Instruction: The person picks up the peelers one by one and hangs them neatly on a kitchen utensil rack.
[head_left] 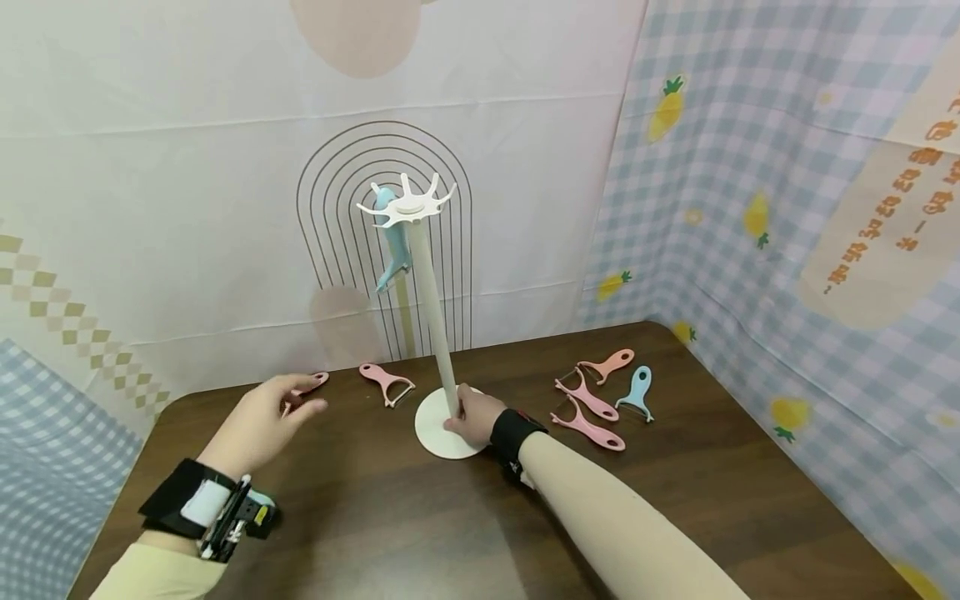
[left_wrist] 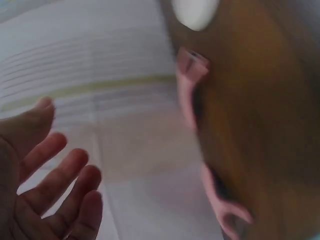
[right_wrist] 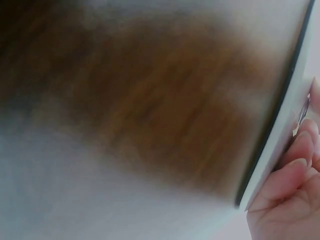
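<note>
In the head view, the stand (head_left: 431,300) is white: a round base on the table (head_left: 390,517), a slim pole, and a crown of hooks curving upward. A blue peeler (head_left: 395,242) hangs from the crown, blade end down. The person's right hand (head_left: 480,417) grips the pole's foot, just above the base. Left of the stand lies a pink peeler (head_left: 381,377); farther left, the left hand (head_left: 262,414) is spread and partly covers another pink one (head_left: 324,377). Right of the stand sit a peach peeler (head_left: 617,361), two pink peelers (head_left: 597,406) and a second blue one (head_left: 640,385). The table is dark wood; behind the stand hangs a pale cloth (head_left: 525,208) with arched lines, and to its right a blue checked cloth (head_left: 720,208) with yellow fruit.

In the left wrist view, that hand is wide and holds nothing; two blurred pink peelers lie near the stand's base.

In the right wrist view, curled fingers show beside the base's dark-edged rim.
</note>
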